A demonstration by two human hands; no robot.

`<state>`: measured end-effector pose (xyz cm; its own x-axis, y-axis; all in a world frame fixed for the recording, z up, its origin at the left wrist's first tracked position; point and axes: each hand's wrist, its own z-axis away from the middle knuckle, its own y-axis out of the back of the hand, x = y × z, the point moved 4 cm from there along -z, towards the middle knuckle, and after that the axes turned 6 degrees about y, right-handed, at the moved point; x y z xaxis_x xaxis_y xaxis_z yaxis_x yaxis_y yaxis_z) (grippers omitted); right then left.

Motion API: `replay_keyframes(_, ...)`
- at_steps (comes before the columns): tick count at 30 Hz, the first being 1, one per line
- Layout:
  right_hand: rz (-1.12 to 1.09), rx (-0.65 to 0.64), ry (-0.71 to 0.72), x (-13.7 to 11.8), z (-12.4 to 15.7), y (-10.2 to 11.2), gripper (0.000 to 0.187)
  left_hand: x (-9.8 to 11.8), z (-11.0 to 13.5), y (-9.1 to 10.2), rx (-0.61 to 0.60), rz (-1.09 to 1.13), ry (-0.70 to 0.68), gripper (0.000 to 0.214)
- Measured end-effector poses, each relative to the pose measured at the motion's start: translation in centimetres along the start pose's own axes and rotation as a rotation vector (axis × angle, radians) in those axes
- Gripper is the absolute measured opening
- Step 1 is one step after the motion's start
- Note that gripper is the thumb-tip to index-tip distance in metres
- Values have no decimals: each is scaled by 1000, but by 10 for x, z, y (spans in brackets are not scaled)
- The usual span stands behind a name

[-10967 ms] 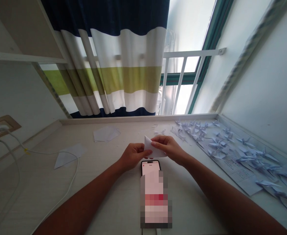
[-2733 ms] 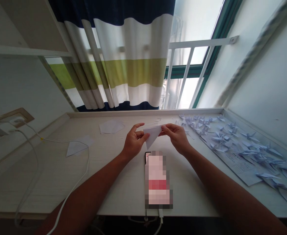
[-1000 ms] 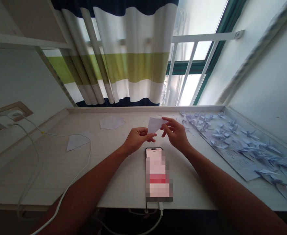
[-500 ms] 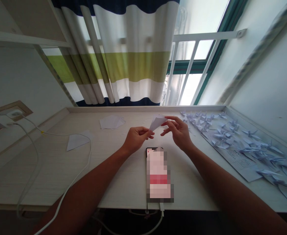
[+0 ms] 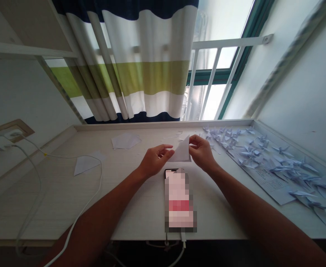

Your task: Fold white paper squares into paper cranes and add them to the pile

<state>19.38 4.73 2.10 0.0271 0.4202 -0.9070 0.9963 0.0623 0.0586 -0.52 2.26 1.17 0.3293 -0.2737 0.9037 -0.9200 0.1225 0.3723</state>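
Note:
A folded sheet of white paper (image 5: 181,151) is held up between my hands above the desk, its slanting edge rising to a point at the right. My left hand (image 5: 156,158) pinches its left corner between thumb and fingers. On the other side, my right hand (image 5: 201,149) grips the upright right edge with thumb and forefinger. Just below the paper lies a phone (image 5: 179,200) with a blurred screen and a cable plugged into its lower end. Many folded paper cranes (image 5: 252,150) spread over the right side of the desk.
Loose paper sheets (image 5: 126,141) lie at the back left, with another white sheet (image 5: 86,164) nearer. A white charging cable (image 5: 100,178) runs from the wall socket (image 5: 15,129) across the desk and over my left forearm. A printed sheet (image 5: 265,181) sits under some cranes.
The paper has turned from a narrow tilted shape to a wider triangle with its lower edge nearly level. My right hand has lowered slightly and closed on its right edge.

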Motion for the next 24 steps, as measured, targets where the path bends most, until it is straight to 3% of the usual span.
replay_keyframes(4,104,13,-8,-4,5,-5,17,5,3,-6,-83,-72,-45,66)
replay_keyframes(8,149,13,-15,-7,10,-10,19,3,5,-16,-80,55,18,53)
replay_keyframes(12,-8,14,-75,-9,11,-14,36,-5,2,-18,-16,386,142,49)
replay_keyframes(16,-199,20,-183,-8,10,-14,59,-9,-3,-15,-38,546,222,47)
replay_keyframes(20,-285,-81,-257,-2,8,-16,39,-8,-4,-12,-60,602,250,48)
replay_keyframes(24,-281,-83,-238,2,3,-11,31,-10,-5,-7,-36,611,240,46)
